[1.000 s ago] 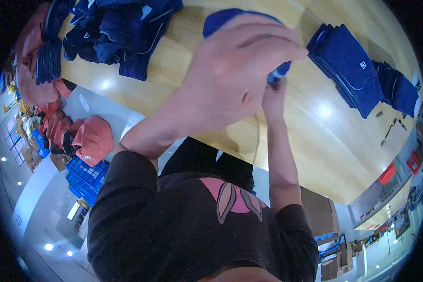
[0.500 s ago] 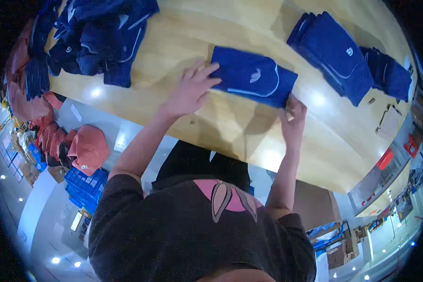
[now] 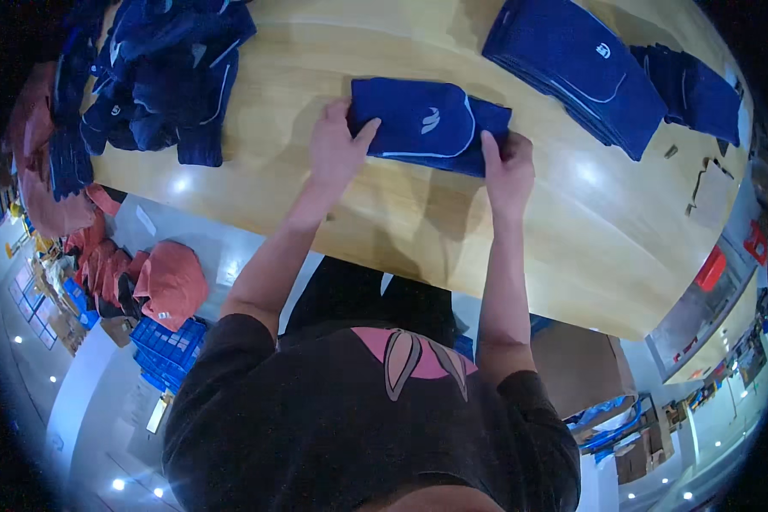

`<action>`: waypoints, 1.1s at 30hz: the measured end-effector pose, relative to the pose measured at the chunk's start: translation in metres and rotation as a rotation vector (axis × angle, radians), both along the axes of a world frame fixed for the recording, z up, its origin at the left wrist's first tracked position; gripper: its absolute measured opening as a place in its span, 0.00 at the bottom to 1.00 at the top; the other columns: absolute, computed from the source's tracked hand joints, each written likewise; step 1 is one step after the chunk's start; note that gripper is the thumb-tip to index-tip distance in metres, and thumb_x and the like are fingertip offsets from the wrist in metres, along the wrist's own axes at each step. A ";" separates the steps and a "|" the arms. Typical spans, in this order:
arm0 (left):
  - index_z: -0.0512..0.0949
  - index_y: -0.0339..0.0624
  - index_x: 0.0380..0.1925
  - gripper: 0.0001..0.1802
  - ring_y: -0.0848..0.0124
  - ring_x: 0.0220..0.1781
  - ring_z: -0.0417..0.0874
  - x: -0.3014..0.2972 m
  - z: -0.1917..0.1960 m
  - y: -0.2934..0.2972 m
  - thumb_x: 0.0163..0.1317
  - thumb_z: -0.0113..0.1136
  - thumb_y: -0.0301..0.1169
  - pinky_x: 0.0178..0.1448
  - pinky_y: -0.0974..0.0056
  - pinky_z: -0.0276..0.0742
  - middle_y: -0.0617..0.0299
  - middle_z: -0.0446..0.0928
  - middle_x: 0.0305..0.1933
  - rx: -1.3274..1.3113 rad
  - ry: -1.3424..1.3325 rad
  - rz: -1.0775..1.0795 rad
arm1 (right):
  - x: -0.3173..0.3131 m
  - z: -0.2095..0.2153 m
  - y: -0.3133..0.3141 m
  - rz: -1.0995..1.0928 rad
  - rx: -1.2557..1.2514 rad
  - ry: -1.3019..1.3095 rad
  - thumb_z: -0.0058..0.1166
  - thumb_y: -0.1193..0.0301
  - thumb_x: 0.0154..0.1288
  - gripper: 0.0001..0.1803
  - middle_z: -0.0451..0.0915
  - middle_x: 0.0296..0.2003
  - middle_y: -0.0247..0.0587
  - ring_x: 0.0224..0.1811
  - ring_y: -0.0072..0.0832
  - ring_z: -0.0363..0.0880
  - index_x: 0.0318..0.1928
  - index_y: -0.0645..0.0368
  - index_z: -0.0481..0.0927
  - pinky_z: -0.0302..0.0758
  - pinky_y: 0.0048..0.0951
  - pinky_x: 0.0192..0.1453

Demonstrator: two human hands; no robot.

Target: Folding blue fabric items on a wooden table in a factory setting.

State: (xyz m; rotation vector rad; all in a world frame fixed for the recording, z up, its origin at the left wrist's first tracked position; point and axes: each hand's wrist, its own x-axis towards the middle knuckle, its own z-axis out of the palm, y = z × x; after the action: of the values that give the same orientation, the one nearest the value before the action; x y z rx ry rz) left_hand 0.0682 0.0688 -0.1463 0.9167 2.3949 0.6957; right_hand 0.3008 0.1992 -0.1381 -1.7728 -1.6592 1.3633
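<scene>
A folded dark blue garment point(image 3: 427, 125) with white piping and a small white emblem lies on the wooden table point(image 3: 333, 213). My left hand point(image 3: 337, 149) grips its left edge, thumb on top. My right hand point(image 3: 509, 171) pinches its right end, fingers curled over the cloth. Both forearms reach up from the lower edge over my dark shirt.
A neat stack of folded blue garments point(image 3: 580, 64) sits at the back right, with another blue pile point(image 3: 695, 90) beyond it. A loose heap of blue garments point(image 3: 158, 72) covers the table's left end. Red garments point(image 3: 171, 282) and blue crates point(image 3: 166, 350) lie on the floor at left.
The garment, held up close a second ago, came down flat onto the table. Both hands have since closed in on its two ends.
</scene>
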 end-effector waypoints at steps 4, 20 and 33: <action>0.76 0.33 0.52 0.21 0.53 0.41 0.83 0.011 -0.011 0.001 0.66 0.67 0.37 0.47 0.56 0.78 0.46 0.81 0.41 0.093 -0.120 0.076 | 0.003 -0.024 0.007 0.153 0.269 -0.127 0.60 0.67 0.70 0.15 0.80 0.37 0.48 0.35 0.38 0.79 0.50 0.63 0.77 0.78 0.34 0.43; 0.73 0.39 0.54 0.17 0.50 0.36 0.83 0.085 0.075 0.249 0.66 0.62 0.28 0.45 0.54 0.79 0.50 0.84 0.40 0.722 -0.060 -0.116 | 0.089 0.083 0.182 -0.216 0.611 0.061 0.58 0.75 0.70 0.10 0.81 0.38 0.46 0.35 0.30 0.78 0.48 0.67 0.76 0.76 0.28 0.46; 0.75 0.53 0.63 0.30 0.48 0.71 0.67 0.117 0.089 0.286 0.59 0.64 0.42 0.70 0.41 0.61 0.48 0.68 0.69 0.684 0.659 -0.370 | 0.054 0.096 0.190 0.263 1.186 -0.135 0.57 0.65 0.72 0.28 0.71 0.67 0.52 0.71 0.51 0.65 0.70 0.55 0.71 0.64 0.53 0.72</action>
State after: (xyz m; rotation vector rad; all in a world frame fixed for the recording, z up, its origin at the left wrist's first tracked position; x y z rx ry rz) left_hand 0.1847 0.3553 -0.0576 2.0811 2.3939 1.2373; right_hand 0.3545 0.3895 -0.0418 -0.9437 -2.1201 0.1272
